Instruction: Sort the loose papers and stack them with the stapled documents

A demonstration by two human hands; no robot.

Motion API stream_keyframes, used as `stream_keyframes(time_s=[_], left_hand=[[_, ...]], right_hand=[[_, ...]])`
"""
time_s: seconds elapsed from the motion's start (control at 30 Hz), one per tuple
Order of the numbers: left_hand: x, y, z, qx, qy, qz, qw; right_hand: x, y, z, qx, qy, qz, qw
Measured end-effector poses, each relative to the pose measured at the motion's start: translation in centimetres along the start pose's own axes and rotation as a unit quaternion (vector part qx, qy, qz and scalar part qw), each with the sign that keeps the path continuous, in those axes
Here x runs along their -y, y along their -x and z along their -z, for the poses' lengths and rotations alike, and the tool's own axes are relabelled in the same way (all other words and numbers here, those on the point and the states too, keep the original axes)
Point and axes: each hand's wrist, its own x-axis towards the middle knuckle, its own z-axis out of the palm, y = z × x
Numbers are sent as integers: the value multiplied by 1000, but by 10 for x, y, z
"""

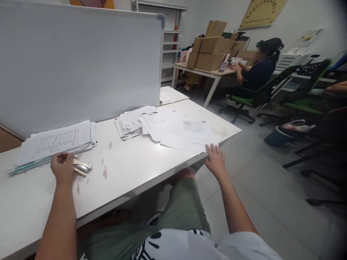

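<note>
My left hand [63,167] is closed around the end of a cream stapler [82,167] with a silver metal part, just above the white desk. Close to it lies a thick stack of printed sheets [61,139], with a few teal edges low in the stack. At the desk's front edge, my right hand [215,159] rests its fingers, slightly apart, on the corner of a loose printed sheet [193,135]. Its thumb is hard to see. Other papers [130,124] lie in an uneven pile at the middle of the desk.
A tall pale divider [81,61] stands along the back of the desk [119,173]. To the right, a seated person [260,68] works at another table with stacked cardboard boxes [211,54]. Office chairs [306,97] and a bin [284,135] stand on the floor.
</note>
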Motion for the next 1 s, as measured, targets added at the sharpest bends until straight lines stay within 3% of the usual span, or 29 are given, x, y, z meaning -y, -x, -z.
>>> stream_keyframes(time_s=[0.17,0.3,0.37,0.57,0.7,0.87,1.0], left_hand=[[-8,16,2,67,-32,-50,996],[-15,26,-3,150,-169,-187,956],[-19,30,-8,199,-199,-257,924],[-24,40,-27,335,-187,-357,852],[-28,44,-36,359,-221,-422,802],[-36,47,-35,352,-291,-493,741],[-37,47,-31,358,-277,-546,705]], right_hand=[[-8,0,33,5,30,4,1000],[13,-2,46,-63,-3,-15,998],[30,-6,45,-73,-38,19,996],[61,-14,17,-75,-121,111,984],[67,-13,3,-75,-135,120,981],[72,-12,1,-68,-114,59,989],[73,-9,5,-71,-103,30,992]])
